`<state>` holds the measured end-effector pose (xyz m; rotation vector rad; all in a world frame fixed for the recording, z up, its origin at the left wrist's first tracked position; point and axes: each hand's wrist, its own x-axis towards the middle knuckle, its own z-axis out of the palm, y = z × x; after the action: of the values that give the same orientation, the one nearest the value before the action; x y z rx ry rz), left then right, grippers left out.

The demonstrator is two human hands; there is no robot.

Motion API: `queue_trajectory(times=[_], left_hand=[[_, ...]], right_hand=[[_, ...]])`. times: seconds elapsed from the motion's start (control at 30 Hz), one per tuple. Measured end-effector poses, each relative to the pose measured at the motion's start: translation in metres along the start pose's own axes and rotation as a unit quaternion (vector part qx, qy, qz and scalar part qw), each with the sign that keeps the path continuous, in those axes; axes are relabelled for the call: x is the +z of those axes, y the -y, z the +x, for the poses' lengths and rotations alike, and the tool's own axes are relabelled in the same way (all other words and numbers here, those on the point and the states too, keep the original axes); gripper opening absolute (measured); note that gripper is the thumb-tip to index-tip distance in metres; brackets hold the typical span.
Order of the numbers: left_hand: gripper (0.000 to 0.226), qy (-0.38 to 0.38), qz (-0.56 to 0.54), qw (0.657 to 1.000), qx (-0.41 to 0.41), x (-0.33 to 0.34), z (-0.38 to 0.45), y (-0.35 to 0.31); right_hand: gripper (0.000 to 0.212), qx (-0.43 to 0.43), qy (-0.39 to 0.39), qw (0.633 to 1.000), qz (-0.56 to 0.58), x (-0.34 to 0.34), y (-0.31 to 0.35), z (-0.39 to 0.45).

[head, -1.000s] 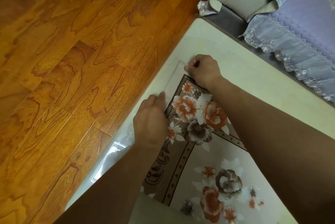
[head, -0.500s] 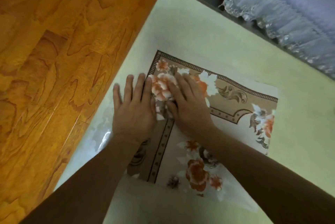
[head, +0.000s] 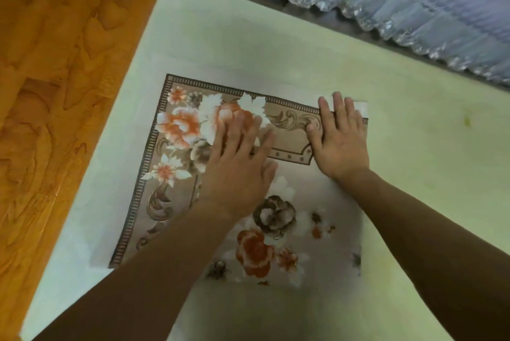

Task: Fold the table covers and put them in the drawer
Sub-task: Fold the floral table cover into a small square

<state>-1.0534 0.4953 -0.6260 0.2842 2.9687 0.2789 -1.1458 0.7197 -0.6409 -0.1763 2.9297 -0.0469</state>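
Nearest to us, our forearms reach out over the pale cream flat-topped desk (head: 414,175), and both hands lie palm down on the folded beige table cover with orange and brown printed flowers (head: 276,230). Half a second ago our hands sat side by side near the cover's left corner; now they have spread apart. The left hand (head: 240,164) presses near the middle of the cover, its fingers (head: 234,131) straight and spread wide over the flower print. The right hand (head: 340,142) has slid out to the far right corner, its fingers (head: 338,106) straight and close together, flat on the patterned border. Neither hand grips anything.

We read this as smoothing the fold: a second ago we were pinching the corners together, and the cover now lies flat as a neat rectangle near the desk's left edge. One more fold may be needed to fit a drawer, though that is only our judgement.

No drawer shows in this view, so we cannot say where it is or what it holds. Further off lie the orange-brown wooden plank floor (head: 55,120) on the left and a lilac frilled fabric cover (head: 414,4) beyond the desk's far edge.
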Motion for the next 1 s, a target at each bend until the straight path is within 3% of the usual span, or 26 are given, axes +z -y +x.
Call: queue_trajectory(times=[0.17, 0.33, 0.47, 0.57, 0.73, 0.9, 0.97, 1.0], left_hand=[[0.064, 0.023, 0.043, 0.999, -0.014, 0.021, 0.004, -0.003], [0.065, 0.037, 0.061, 0.997, -0.018, 0.021, 0.006, -0.007], [0.065, 0.042, 0.062, 0.997, -0.023, 0.017, 0.005, -0.007], [0.065, 0.037, 0.056, 0.998, -0.017, 0.016, 0.005, -0.009], [0.066, 0.049, 0.059, 0.997, -0.018, 0.015, 0.003, -0.008], [0.069, 0.072, 0.102, 0.990, -0.061, -0.002, -0.002, -0.023], [0.067, 0.044, 0.041, 0.997, -0.052, -0.013, -0.032, -0.035], [0.062, 0.033, -0.007, 0.998, -0.050, -0.018, -0.057, -0.043]], right_hand=[[0.065, -0.033, 0.006, 0.999, -0.003, 0.001, -0.038, 0.003], [0.066, 0.075, 0.028, 0.997, -0.016, -0.014, -0.126, 0.010], [0.062, 0.025, -0.082, 0.991, 0.099, -0.013, -0.062, -0.050], [0.062, -0.085, -0.027, 0.995, 0.043, 0.014, -0.028, -0.136], [0.068, -0.065, 0.001, 0.998, 0.024, 0.039, -0.044, -0.160], [0.071, 0.033, -0.023, 0.996, 0.079, 0.035, -0.029, -0.168], [0.076, 0.132, -0.044, 0.969, 0.205, 0.020, -0.017, -0.174], [0.078, 0.191, -0.049, 0.937, 0.287, 0.013, -0.013, -0.179]])
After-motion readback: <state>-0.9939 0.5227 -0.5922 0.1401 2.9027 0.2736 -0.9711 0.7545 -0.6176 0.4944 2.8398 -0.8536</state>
